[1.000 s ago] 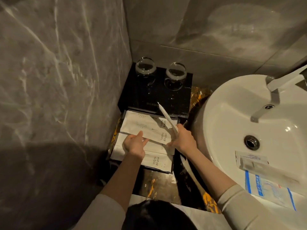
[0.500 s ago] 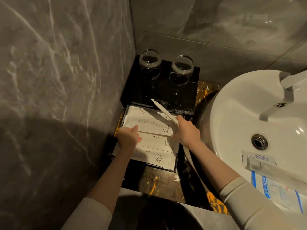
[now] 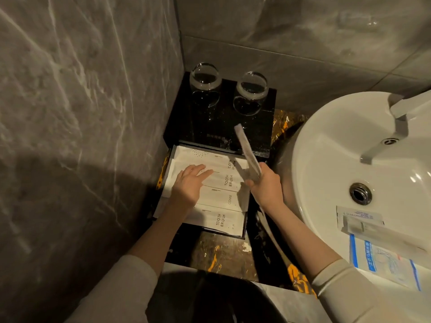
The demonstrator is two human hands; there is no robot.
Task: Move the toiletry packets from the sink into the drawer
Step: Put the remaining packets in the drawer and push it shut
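L hand (image 3: 187,186) now flat on drawer (image 3: 244,226) packets (image 3: 224,199), fingers straight; R hand (image 3: 265,186) grip round raised packet (image 3: 247,152).

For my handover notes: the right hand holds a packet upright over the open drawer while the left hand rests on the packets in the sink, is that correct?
Not quite. In the head view the left hand rests on the packets in the drawer, not in the sink. The right hand does hold a packet upright over the open drawer.
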